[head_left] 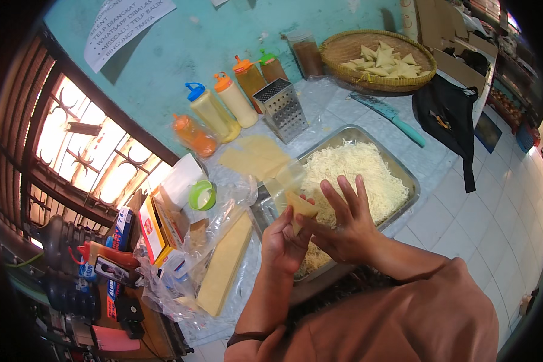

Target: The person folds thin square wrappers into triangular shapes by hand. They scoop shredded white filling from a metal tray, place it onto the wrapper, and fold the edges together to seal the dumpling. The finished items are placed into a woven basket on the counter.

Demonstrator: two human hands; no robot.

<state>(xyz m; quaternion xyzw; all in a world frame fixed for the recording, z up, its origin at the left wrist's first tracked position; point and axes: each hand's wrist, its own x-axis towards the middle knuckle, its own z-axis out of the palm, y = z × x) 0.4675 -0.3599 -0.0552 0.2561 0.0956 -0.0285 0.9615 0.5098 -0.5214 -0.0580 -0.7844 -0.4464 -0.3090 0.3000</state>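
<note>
My left hand [283,242] holds a pale pastry sheet folded into a small pocket [301,206], with a loose flap of the strip trailing up and away. The fingertips of my right hand [350,226] touch or nearly touch the pocket's near side, while its other fingers are spread apart. Whatever is inside the pocket cannot be made out. Beneath both hands sits a rectangular metal tray [412,199], heaped with pale grated shreds [355,167]. A browner filling shows at the tray's near end, partly hidden by my hands.
Flat pastry sheets [253,156] and a stack of pastry strips [226,264] lie left of the tray. Behind stand a box grater [283,111] and several squeeze bottles [213,111]. A knife [389,118] lies near a woven basket [330,56] holding folded pastry triangles [384,61]. A green cup [202,195] stands left.
</note>
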